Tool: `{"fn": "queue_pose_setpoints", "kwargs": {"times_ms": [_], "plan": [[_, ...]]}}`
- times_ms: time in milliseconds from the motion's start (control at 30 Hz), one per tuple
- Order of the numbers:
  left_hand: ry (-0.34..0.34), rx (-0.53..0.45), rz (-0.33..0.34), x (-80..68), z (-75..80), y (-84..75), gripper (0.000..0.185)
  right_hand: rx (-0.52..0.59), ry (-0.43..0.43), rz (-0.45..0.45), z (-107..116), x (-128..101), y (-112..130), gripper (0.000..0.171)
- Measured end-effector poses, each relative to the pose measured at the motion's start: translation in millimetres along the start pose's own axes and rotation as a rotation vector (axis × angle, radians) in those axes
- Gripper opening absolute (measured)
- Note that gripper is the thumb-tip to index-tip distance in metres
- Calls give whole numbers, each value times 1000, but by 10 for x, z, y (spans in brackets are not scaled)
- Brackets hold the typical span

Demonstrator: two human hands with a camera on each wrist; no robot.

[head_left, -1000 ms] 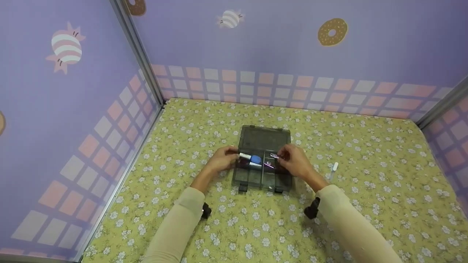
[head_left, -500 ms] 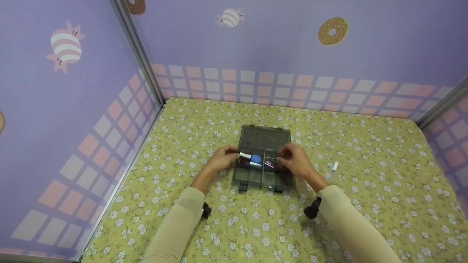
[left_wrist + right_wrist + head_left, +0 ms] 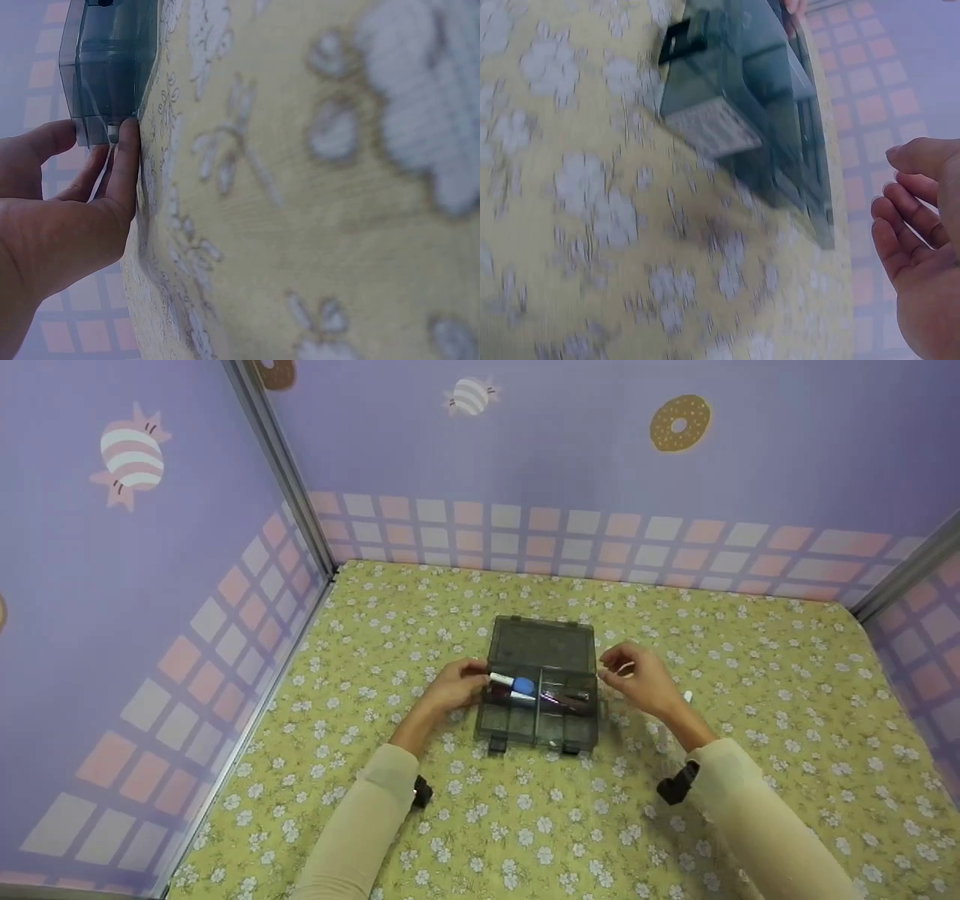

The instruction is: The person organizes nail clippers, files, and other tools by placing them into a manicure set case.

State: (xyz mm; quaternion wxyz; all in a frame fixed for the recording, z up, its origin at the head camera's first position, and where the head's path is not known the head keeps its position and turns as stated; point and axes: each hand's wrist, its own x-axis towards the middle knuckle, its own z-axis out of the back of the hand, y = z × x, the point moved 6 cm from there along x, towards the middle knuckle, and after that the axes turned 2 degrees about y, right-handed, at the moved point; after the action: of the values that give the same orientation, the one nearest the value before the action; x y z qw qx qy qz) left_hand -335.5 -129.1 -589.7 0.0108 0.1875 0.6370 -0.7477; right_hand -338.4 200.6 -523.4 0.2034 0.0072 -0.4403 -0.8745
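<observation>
Left hand [image 3: 75,221] in narrow pinch on box [image 3: 112,71]

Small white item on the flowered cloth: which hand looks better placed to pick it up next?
Probably the right hand: it appears to hold nothing, and the small white item lies nearby, right of the grey box. The left hand, farther off, holds the box's left side.

Soft, dim light; faint shadow on the flowered cloth [image 3: 660,855]; wrist views hazy, the right motion-blurred.
</observation>
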Motion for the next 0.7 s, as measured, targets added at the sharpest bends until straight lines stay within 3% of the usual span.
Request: {"fn": "queue_pose_setpoints", "kwargs": {"times_ms": [367, 700], "plan": [[-10, -5, -5, 4, 37, 22, 40, -76, -21, -35, 353, -226, -275, 18], [13, -1, -12, 4, 7, 11, 42, -113, -90, -71, 656, -484, -493, 20]]}}
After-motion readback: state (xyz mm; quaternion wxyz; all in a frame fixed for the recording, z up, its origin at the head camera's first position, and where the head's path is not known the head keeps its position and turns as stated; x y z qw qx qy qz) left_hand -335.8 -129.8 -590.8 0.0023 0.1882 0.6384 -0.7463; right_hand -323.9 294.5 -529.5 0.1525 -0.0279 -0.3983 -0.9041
